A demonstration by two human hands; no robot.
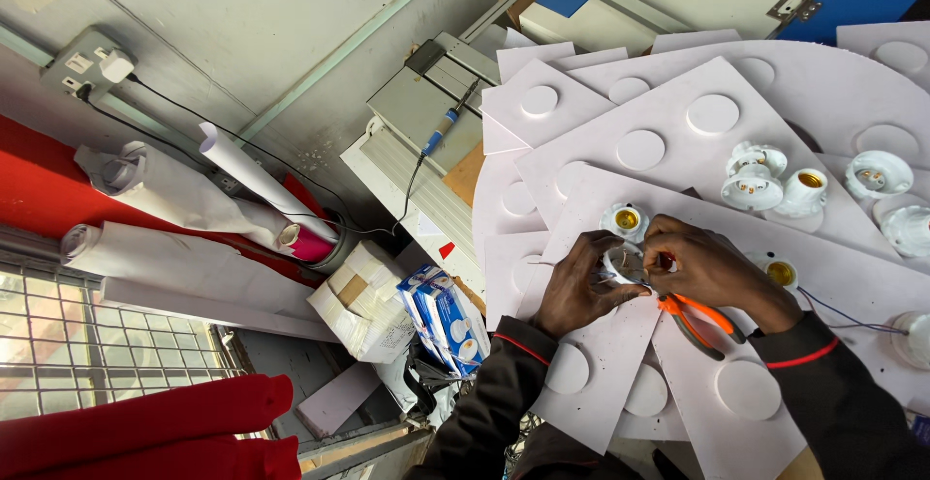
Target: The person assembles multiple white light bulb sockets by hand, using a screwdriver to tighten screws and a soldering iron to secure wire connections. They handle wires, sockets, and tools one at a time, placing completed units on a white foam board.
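One white plastic lamp socket (620, 265) is pinched between the left hand (579, 286) and right hand (702, 265) above the white panels (678, 141); orange-handled pliers (699, 320) are gripped too. Seven more sockets (754, 185) are counted nearby.

I see lamp sockets (765, 185) lying on boards (678, 165); paper rolls (184, 199) lie left, boxes (363, 301) between them.

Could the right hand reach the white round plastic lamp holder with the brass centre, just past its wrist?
Probably yes. The white round lamp holder sits uncovered beside the right hand, though orange-handled pliers occupy that hand.
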